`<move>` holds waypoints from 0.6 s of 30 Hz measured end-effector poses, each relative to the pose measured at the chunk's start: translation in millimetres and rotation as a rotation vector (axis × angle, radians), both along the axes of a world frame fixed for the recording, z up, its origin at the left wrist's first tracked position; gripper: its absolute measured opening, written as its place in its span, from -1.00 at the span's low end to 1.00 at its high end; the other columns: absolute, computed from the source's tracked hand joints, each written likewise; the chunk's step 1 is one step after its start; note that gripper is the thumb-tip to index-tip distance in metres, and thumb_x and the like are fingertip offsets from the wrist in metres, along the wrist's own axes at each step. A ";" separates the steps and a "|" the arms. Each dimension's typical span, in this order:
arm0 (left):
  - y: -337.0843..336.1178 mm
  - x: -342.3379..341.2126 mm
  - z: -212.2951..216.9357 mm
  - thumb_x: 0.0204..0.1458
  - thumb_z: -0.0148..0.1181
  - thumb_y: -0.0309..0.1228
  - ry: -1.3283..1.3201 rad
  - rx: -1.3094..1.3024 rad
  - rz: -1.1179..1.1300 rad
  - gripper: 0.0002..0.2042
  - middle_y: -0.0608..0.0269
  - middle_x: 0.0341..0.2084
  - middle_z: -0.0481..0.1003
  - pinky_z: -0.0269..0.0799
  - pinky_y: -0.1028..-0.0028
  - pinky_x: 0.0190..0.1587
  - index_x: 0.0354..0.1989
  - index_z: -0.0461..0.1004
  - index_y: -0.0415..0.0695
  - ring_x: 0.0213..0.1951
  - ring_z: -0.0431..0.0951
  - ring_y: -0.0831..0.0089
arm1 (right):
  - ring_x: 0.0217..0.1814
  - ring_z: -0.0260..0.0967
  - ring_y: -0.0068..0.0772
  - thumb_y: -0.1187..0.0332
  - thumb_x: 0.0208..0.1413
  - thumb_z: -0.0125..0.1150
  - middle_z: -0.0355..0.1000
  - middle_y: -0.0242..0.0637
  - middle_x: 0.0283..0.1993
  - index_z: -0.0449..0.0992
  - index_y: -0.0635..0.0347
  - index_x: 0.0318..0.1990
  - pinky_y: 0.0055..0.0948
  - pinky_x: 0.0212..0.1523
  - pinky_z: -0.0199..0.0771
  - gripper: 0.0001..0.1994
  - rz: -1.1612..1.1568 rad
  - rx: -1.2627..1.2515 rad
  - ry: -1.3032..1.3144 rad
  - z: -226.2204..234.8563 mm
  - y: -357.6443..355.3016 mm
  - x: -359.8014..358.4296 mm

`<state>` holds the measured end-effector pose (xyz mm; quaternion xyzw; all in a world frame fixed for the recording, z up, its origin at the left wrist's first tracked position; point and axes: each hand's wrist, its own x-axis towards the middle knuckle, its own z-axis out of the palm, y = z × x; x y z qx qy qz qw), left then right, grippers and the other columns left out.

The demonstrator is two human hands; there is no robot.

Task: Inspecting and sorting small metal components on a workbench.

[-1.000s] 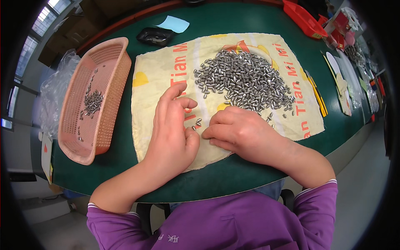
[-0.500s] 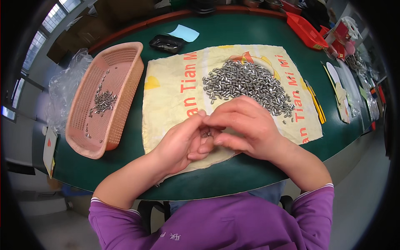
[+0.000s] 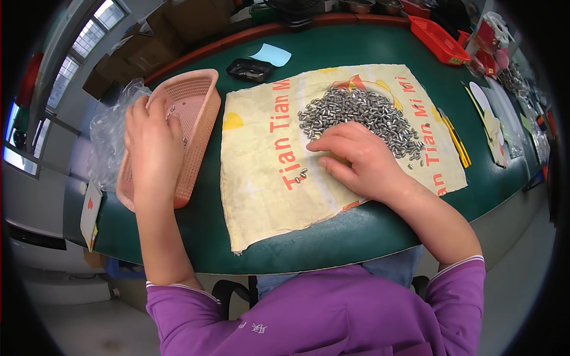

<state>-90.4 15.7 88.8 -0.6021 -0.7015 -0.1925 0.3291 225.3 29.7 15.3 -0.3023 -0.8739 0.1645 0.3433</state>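
My left hand (image 3: 153, 145) is over the pink perforated plastic basket (image 3: 202, 130), its back turned up and its fingers parted; its palm is hidden. Only a few small metal pieces show in the basket beside it. On the pale yellow cloth (image 3: 255, 202) with red lettering lies a heap of small shiny metal pieces (image 3: 350, 110). My right hand (image 3: 365, 160) rests at the heap's near edge, its index finger stretched out and its thumb held apart, with nothing visible between them. A few loose metal pieces (image 3: 301, 175) lie left of that thumb.
Crumpled clear plastic (image 3: 107, 136) lies left of the basket. A black tray (image 3: 249, 69) and a light blue sheet (image 3: 272, 54) are behind the cloth. A yellow tool (image 3: 456, 142) lies along its right edge. At the far right sits a red basket (image 3: 439, 41).
My hands, close together over the cloth before, have parted. The left one has moved left to the basket; the right one stays near the heap. The view has shifted slightly.
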 end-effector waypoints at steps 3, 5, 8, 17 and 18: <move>-16.4 43.8 2.6 0.09 0.22 -0.51 -0.257 -0.240 -0.476 -0.78 -0.06 -0.07 0.46 0.43 0.19 0.10 -0.09 0.48 -0.27 0.01 0.50 0.00 | 0.01 0.42 -0.18 0.41 0.05 0.33 0.50 -0.30 -0.09 0.61 0.09 -0.06 -0.21 0.03 0.46 -0.74 0.044 0.055 -0.058 -5.9 -1.3 -3.9; -30.0 65.8 -15.7 0.08 0.25 -0.52 -0.452 -0.593 -0.649 -0.77 0.05 -0.16 0.47 0.51 0.30 -0.14 -0.08 0.46 -0.26 -0.22 0.57 0.23 | 0.00 0.42 -0.18 0.42 0.03 0.35 0.50 -0.30 -0.10 0.62 0.09 -0.05 -0.20 0.06 0.42 -0.71 0.060 0.083 -0.101 -6.8 -4.6 -5.5; -44.7 85.2 -40.8 0.04 0.29 -0.53 -0.598 -0.854 -0.785 -0.55 0.04 -0.15 0.49 0.53 0.33 -0.09 0.11 0.34 -0.30 -0.19 0.59 0.27 | -0.01 0.42 -0.20 0.40 0.03 0.36 0.50 -0.32 -0.13 0.63 0.08 -0.07 -0.22 0.04 0.41 -0.73 0.023 0.080 -0.119 -8.5 -9.0 -10.3; -39.4 95.4 -73.8 0.05 0.26 -0.60 -0.778 -0.720 -0.783 -0.52 0.10 -0.24 0.51 0.54 0.38 -0.14 0.17 0.31 -0.30 -0.24 0.58 0.34 | -0.14 0.44 -0.15 0.36 -0.05 0.38 0.50 -0.29 -0.28 0.62 0.13 -0.33 -0.18 -0.10 0.44 -0.87 -0.015 0.001 -0.282 2.5 -6.5 -24.7; -39.1 95.9 -75.1 0.05 0.26 -0.60 -0.784 -0.718 -0.786 -0.52 0.10 -0.24 0.51 0.54 0.38 -0.14 0.17 0.31 -0.30 -0.24 0.58 0.34 | -0.14 0.44 -0.15 0.36 -0.05 0.38 0.50 -0.29 -0.28 0.62 0.13 -0.33 -0.18 -0.10 0.44 -0.87 -0.016 0.001 -0.289 4.4 -7.3 -23.7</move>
